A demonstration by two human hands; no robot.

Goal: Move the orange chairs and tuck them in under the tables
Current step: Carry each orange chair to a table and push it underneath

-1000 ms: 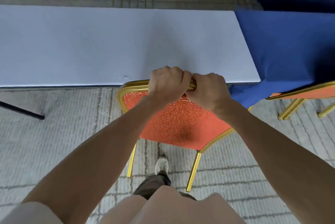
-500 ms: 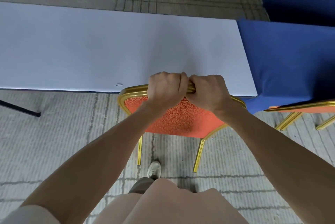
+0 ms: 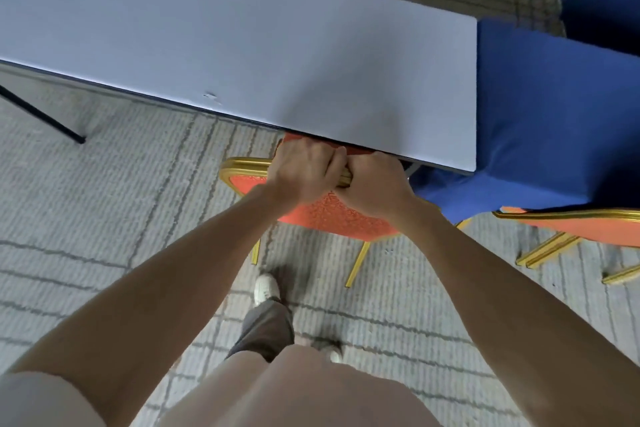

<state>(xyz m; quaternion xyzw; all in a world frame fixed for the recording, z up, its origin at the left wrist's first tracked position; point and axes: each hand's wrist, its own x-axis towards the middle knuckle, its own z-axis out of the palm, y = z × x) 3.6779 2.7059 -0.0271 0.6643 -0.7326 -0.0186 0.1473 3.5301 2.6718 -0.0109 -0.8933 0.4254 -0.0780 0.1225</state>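
Just above centre, toward 12 o'clock, the left hand [image 3: 304, 170] and the right hand [image 3: 375, 184] sit knuckle to knuckle. Each grip is curled tight round the gold top rail [image 3: 242, 163] of the orange chair [image 3: 332, 215], whose seat is mostly under the counter [image 3: 242, 46] edge. The tuck looks nearly finished. The next move is likely letting go, then the second chair [image 3: 588, 229] at 3 o'clock.

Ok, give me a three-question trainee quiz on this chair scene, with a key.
1. True or false: the left hand and the right hand both grip the top of the gold-framed orange patterned chair.
2. What covers the table to the right of the white rectangular table? A. blue cloth B. green cloth C. nothing
3. How many orange chairs are in view?
Key: 1 true; 2 A; 3 two, as a second orange chair stands at the right.
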